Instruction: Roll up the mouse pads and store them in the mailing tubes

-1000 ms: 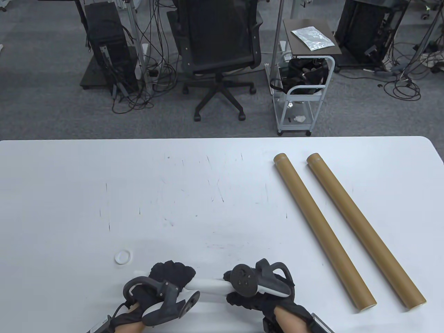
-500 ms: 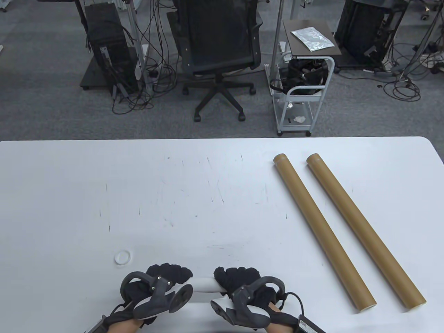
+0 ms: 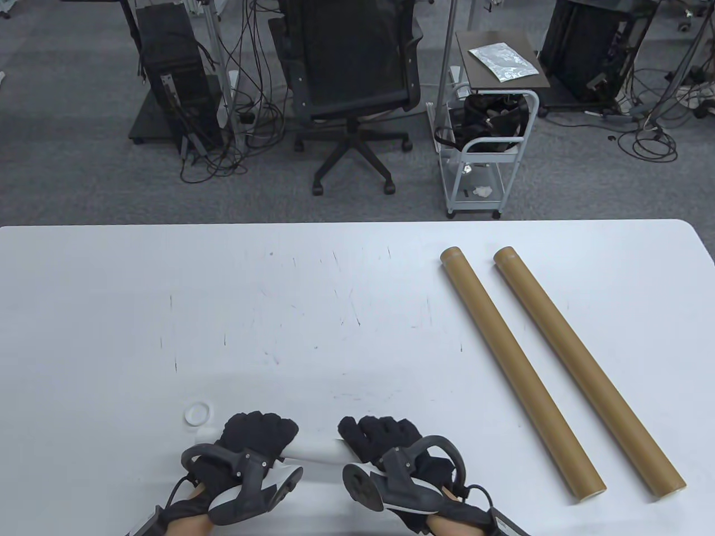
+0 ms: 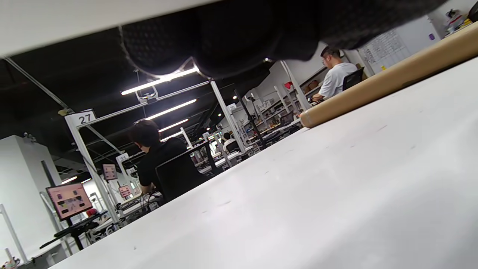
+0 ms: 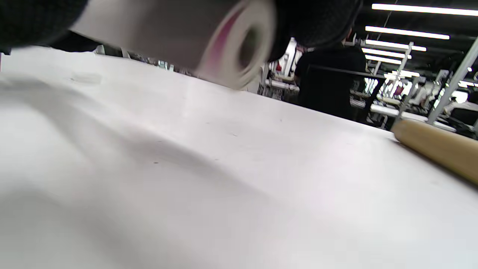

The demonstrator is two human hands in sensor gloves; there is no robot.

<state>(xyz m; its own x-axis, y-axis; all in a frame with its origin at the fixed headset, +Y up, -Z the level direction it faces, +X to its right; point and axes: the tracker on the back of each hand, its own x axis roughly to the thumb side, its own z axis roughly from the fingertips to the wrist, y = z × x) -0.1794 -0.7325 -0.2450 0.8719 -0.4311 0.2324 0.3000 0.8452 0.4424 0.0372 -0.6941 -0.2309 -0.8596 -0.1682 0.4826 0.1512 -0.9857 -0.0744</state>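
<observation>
Two gloved hands pressed on one rolled white mouse pad at the near edge of the worktop [image 3: 111,290], with two mailing tubes lying to their right.

The left hand [image 3: 254,441] and right hand [image 3: 385,438] lay palm-down, side by side, fingers curled over the single rolled mouse pad [image 3: 315,451], whose white middle showed between them; its spiral end [image 5: 242,45] appeared in the right wrist view, just under that hand's fingers [image 5: 317,22]. One small white ring-shaped cap [image 3: 198,414] sat just left of and beyond the left hand. Two brown mailing tubes, the nearer tube [image 3: 519,371] and the farther tube [image 3: 586,368], lay parallel and apart, well to the right of the right hand.
</observation>
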